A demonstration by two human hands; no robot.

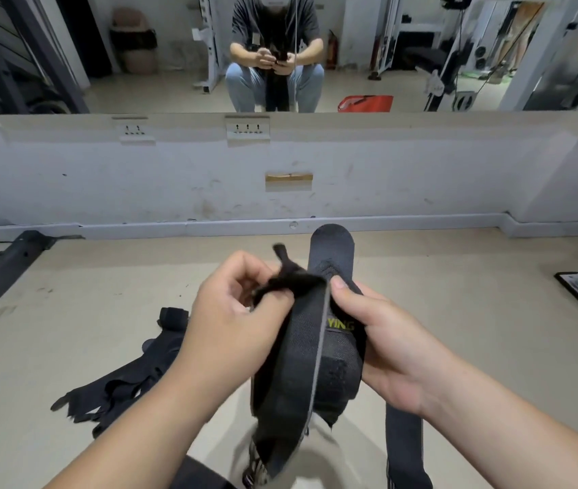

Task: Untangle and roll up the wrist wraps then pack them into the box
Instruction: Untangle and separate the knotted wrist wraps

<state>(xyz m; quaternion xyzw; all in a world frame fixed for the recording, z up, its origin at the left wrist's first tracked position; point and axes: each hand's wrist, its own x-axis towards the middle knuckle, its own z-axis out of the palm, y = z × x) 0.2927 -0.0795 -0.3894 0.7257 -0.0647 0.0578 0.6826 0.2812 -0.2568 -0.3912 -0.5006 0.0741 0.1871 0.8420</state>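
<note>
Left hand (pixel 231 312) fingers (pixel 241 266) are curled in, pinching the fuzzy end of the black wrist wrap (pixel 301 354). My guess is that's where the roll starts. Right hand (pixel 389 344) grips the strap body just beside it with the thumb pressed on top, probably to keep it flat and taut while the end gets folded over. The loose tail hangs down so it can feed freely. The other wraps sit in a tangled pile (pixel 125 379) on the floor (pixel 456 312) to the left, within easy reach. Can't pick out the box for sure.
</note>
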